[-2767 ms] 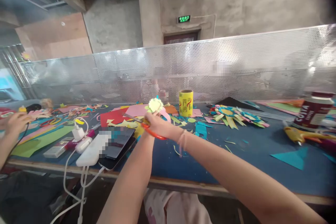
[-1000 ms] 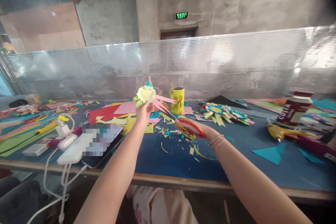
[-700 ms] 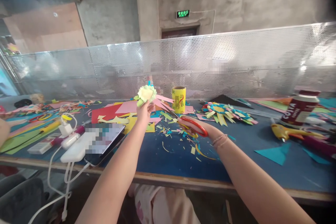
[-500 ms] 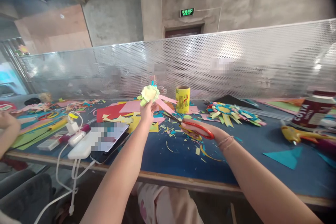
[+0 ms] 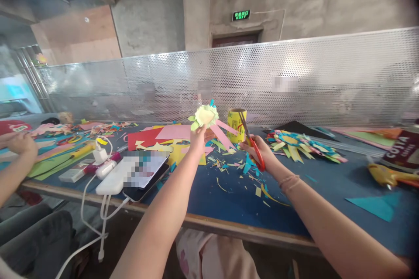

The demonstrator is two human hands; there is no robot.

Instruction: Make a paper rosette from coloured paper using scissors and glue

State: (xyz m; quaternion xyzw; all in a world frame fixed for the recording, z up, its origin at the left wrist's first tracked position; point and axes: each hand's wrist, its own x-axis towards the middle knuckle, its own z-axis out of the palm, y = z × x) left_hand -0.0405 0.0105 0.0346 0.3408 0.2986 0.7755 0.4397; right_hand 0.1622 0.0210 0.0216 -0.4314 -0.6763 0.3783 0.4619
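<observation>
My left hand (image 5: 198, 136) is raised above the blue table (image 5: 229, 202) and pinches a pale yellow paper flower (image 5: 204, 116) with pink paper strips (image 5: 222, 133) trailing from it. My right hand (image 5: 262, 153) grips red-handled scissors (image 5: 251, 141), whose blades point up and stand just right of the pink strips. Small coloured paper scraps (image 5: 240, 172) lie on the table under both hands.
A phone and white power bank (image 5: 131, 174) with cables lie left. A yellow tape roll (image 5: 236, 124), coloured paper sheets (image 5: 163, 137), a paper rosette (image 5: 301, 146), a glue gun (image 5: 388, 174) and a bottle (image 5: 404, 148) stand about. Another person's hand (image 5: 22, 144) works at far left. A perforated metal screen (image 5: 262, 78) backs the table.
My right hand has lifted the scissors off the table and turned their blades upward, close to the pink strips. My left hand keeps the flower raised. The view has shifted left.
</observation>
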